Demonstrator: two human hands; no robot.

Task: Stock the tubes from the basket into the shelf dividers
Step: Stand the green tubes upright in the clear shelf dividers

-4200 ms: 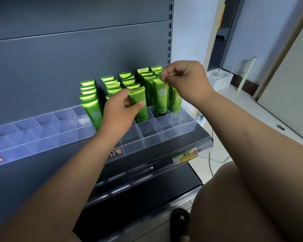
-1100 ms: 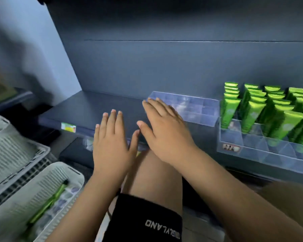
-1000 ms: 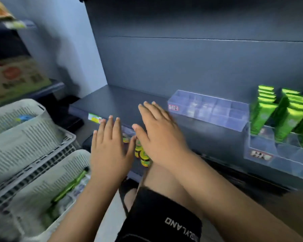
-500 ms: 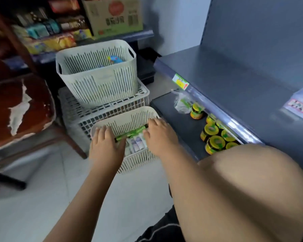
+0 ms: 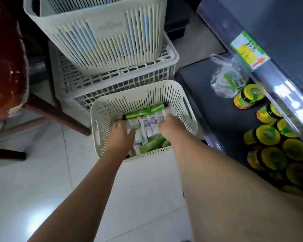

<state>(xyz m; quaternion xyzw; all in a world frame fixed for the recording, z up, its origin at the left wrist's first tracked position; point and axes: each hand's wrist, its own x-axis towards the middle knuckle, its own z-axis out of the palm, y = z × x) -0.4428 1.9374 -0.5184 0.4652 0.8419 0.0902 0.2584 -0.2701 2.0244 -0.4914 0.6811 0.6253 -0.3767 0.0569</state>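
tubes: green and white, lying in basket
left hand: on tubes, fingers' grip unclear
right hand: on tubes, fingers hidden

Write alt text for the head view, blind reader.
The left hand and right hand reach into a white slotted basket of green tubes and white tubes on the floor. Yellow-lidded jars stand on a low dark shelf at right.

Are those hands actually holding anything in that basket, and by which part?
It cannot be told. The left hand and right hand both rest on the white tubes in the basket; any grip is hidden.
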